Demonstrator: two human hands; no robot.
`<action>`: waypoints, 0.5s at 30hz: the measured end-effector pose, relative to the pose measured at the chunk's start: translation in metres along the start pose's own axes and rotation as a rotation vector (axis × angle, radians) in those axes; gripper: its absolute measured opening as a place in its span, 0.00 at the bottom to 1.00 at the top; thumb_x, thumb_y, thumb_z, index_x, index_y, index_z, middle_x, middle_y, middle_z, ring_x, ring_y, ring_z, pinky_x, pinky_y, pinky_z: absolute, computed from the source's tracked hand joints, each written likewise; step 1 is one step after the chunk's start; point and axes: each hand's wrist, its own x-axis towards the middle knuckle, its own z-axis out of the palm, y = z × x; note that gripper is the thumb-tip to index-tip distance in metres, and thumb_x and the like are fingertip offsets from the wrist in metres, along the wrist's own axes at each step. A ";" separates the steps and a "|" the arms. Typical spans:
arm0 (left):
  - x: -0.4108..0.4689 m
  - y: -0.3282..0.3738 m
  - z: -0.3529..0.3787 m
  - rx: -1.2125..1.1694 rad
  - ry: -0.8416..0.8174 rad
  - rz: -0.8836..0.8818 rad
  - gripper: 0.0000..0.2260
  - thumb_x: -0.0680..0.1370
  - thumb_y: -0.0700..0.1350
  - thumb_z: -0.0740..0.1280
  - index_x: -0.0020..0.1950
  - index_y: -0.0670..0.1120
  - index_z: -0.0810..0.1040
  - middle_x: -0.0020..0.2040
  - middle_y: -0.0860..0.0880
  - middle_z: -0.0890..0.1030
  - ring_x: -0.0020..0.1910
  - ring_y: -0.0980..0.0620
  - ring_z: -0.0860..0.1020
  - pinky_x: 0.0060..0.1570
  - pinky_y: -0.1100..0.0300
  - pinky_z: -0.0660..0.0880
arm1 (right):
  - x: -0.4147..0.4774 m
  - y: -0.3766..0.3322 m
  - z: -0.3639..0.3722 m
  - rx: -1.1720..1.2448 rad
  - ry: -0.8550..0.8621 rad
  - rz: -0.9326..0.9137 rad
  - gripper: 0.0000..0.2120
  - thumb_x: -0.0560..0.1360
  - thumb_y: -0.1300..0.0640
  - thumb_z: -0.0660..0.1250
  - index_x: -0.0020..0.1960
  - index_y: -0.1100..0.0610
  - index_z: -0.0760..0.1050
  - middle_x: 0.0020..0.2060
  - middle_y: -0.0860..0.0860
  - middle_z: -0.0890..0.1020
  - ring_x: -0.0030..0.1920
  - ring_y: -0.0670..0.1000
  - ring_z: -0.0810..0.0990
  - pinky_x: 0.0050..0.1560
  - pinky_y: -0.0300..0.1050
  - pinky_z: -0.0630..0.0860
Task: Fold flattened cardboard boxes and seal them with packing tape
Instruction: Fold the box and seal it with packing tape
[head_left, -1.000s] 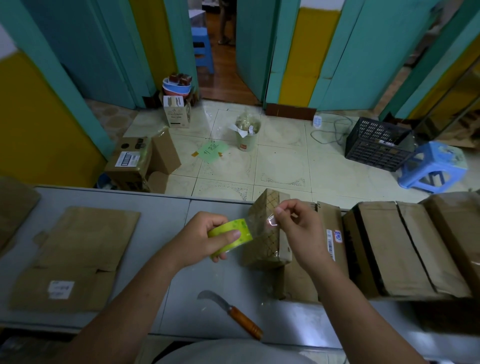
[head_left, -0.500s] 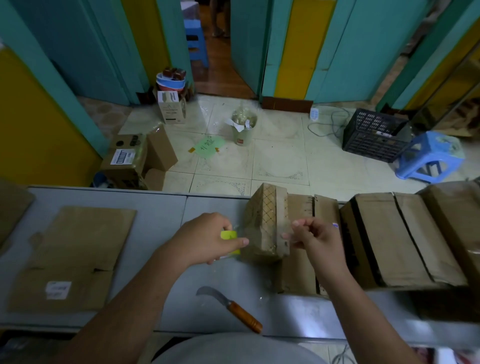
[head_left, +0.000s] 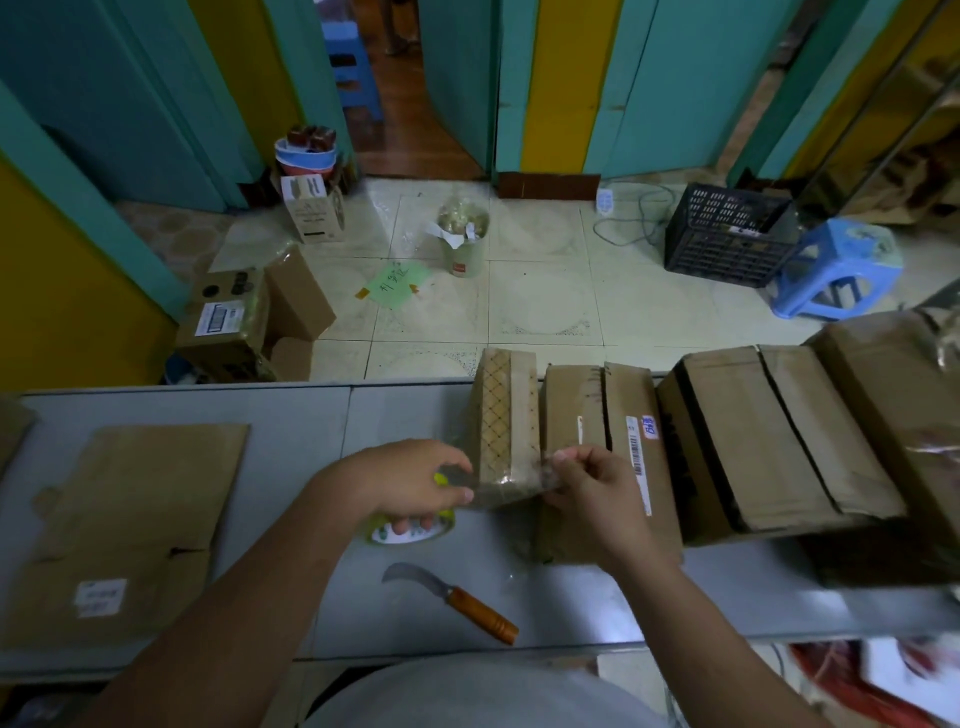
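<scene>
Presently, the grey bench (head_left: 291, 415) is carrying all the working items. A flattened cardboard sheet (head_left: 130, 519) is lying well to the left of the left hand (head_left: 410, 480). Larger folded boxes (head_left: 769, 431) are sitting in a row to the right of the right hand (head_left: 587, 493), with one just behind it. The small patterned box (head_left: 506, 415) is standing upright between the two hands. The left hand is curling over the yellow-green tape roll (head_left: 410, 532) and gripping it down at the bench. The right hand is pinching the end of the clear tape strip (head_left: 506, 491), which is stretching across the near face of the patterned box. A wooden-handled knife (head_left: 457, 603) is lying on the near side of the hands.
</scene>
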 end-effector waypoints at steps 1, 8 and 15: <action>0.003 -0.003 -0.001 0.005 -0.023 0.000 0.22 0.84 0.57 0.66 0.78 0.57 0.70 0.42 0.49 0.86 0.23 0.56 0.76 0.32 0.61 0.76 | 0.000 0.002 0.003 0.029 -0.002 0.001 0.06 0.81 0.59 0.68 0.52 0.62 0.80 0.48 0.57 0.86 0.51 0.55 0.86 0.48 0.45 0.84; 0.008 -0.023 -0.008 0.037 -0.069 0.025 0.13 0.85 0.56 0.65 0.69 0.56 0.77 0.42 0.50 0.87 0.23 0.54 0.76 0.34 0.59 0.77 | -0.004 0.016 0.022 0.135 0.001 -0.014 0.05 0.81 0.61 0.68 0.51 0.64 0.80 0.48 0.60 0.86 0.53 0.59 0.86 0.57 0.61 0.83; 0.009 -0.034 -0.011 0.002 -0.101 0.029 0.11 0.86 0.53 0.65 0.66 0.55 0.80 0.40 0.53 0.87 0.24 0.55 0.74 0.28 0.62 0.73 | -0.008 0.026 0.030 0.078 0.017 -0.042 0.06 0.81 0.60 0.69 0.53 0.62 0.81 0.46 0.57 0.86 0.53 0.55 0.86 0.59 0.61 0.82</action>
